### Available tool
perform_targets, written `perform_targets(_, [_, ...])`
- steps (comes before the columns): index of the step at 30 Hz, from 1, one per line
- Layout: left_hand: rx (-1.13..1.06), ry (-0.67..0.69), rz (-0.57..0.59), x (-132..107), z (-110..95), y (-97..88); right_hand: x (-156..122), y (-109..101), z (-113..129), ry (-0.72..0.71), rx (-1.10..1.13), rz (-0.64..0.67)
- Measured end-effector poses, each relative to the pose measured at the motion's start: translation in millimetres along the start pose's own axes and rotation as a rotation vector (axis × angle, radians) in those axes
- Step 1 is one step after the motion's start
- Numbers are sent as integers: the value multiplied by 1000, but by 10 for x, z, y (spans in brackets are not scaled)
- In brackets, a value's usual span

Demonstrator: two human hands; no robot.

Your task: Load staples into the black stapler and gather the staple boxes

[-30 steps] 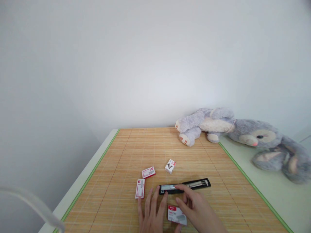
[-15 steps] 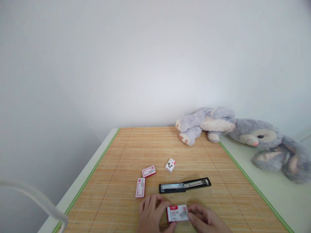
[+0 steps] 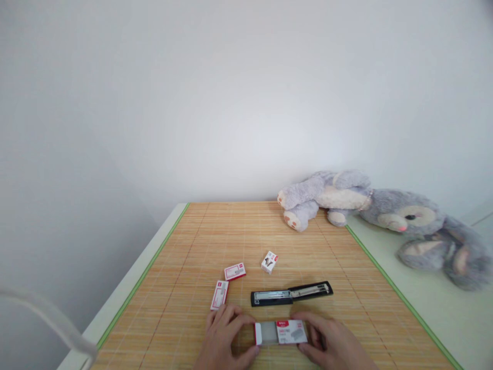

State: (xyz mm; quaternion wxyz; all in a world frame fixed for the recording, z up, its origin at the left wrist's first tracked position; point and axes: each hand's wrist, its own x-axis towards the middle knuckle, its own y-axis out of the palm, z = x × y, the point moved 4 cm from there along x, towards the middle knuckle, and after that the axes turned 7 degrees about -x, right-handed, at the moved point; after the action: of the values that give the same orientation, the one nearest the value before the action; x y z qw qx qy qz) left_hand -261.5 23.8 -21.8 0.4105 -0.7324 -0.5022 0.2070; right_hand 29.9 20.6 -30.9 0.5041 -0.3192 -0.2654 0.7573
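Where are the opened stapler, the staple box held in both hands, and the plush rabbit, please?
stapler (image 3: 291, 294), head view, middle of its black body.
staple box (image 3: 290, 332), head view, printed sleeve top.
plush rabbit (image 3: 400, 218), head view, its face.

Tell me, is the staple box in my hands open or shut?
Open: the staple box has its inner tray slid out leftward between left hand and right hand.
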Motion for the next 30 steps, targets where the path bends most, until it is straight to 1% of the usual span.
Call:
perform_targets(3, [65,48,-66,-42,65,41,0,-29,31,-11,100,-10])
perform_targets(5, [120,102,-117,-47,59,104,39,-58,151,-13,196,-56])
perform_targets(8, [172,168,-127,-22,8,218,171,-50,389,8,279,-102])
perform_targets(10, [182,171,-110,-1,-9,275,292,9,519,14,304,-106])
perform_targets(12, [178,152,-94,12,-1,309,412,101,586,13,368,-105])
perform_targets(15, [157,125,-81,11,38,335,547,256,575,33,509,-81])
perform_targets(17, [139,113,-74,7,64,346,604,320,542,44,549,-95])
perform_targets(20, [103,95,-60,10,81,354,670,344,547,10,524,-160])
perform_targets(24, [24,69,-30,27,63,340,774,340,655,-47,377,-225])
perform_targets(27, [-41,67,-22,16,74,322,825,309,732,-50,327,-222])
perform_targets(30, [-83,71,-58,-45,138,290,760,200,794,-48,308,-220])
